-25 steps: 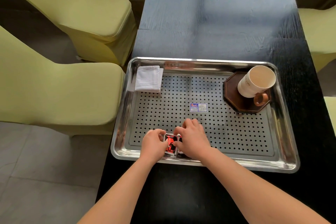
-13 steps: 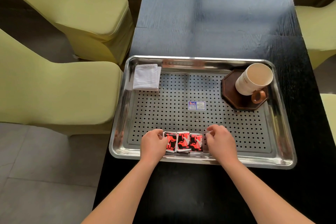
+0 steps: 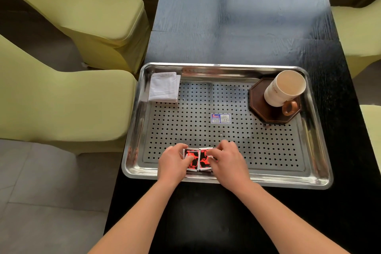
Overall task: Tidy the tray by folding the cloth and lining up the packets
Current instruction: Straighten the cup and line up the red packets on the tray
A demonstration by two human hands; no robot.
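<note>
A steel perforated tray (image 3: 315, 163) lies on the black table. A folded white cloth (image 3: 164, 87) rests in its far left corner. Red-and-black packets (image 3: 196, 159) lie side by side at the tray's near edge; two show, and my right hand hides anything further right. My left hand (image 3: 173, 164) presses on the left packet with its thumb over it. My right hand (image 3: 228, 161) covers the right end of the row, fingers curled onto the packets.
A white mug (image 3: 283, 88) with a brown handle stands on a dark octagonal coaster (image 3: 266, 113) in the tray's far right corner. A small sticker (image 3: 220, 118) sits mid-tray. Yellow-green covered chairs (image 3: 61, 99) flank the table on both sides.
My right hand slid left from the row's right end and now covers the third packet. The packets sit closer together. My left hand stayed at the left end.
</note>
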